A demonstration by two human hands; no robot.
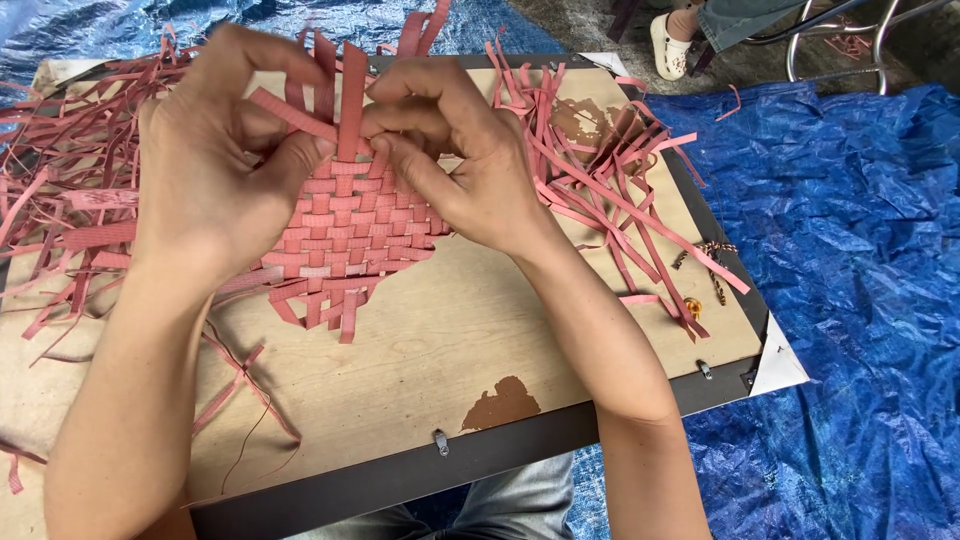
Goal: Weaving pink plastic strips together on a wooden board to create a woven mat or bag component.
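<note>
A pink woven mat (350, 230) of flat strips lies on a wooden board (450, 340) across my lap. My left hand (215, 160) pinches a loose pink strip (290, 112) at the mat's upper edge, thumb pressed against an upright strip (350, 100). Beside it, my right hand (460, 165) grips the same upright strip from the right with its fingertips. Both hands cover the mat's top rows.
Heaps of loose pink strips (610, 190) lie on both sides of the board. A small keychain with an orange bead (700, 290) sits near the right edge. Blue tarp (860, 300) covers the ground. Another person's foot in a white shoe (668, 45) and chair legs (835, 40) are at the top.
</note>
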